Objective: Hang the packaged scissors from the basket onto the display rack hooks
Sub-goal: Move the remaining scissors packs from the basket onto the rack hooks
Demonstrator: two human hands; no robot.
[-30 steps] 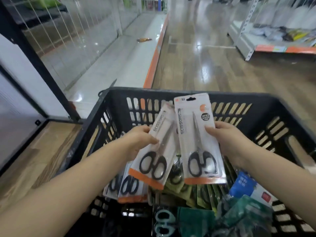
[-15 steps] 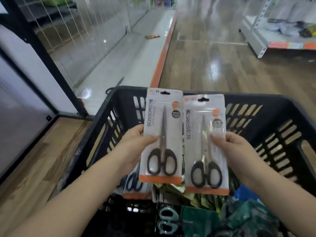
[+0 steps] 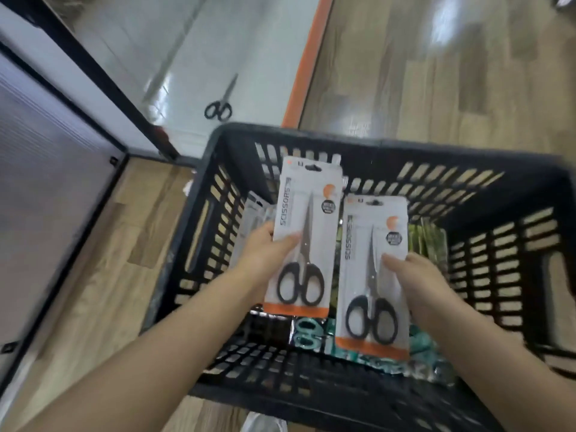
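— what can't you make out?
— the small print on the round black sticker of the left scissors pack is smeared. the fingers of the left hand are hidden behind that card; only the thumb shows.
— and the basket?
— the basket runs off at the right edge, its far corner blurred. the teal packets inside are mostly covered by the right scissors pack.
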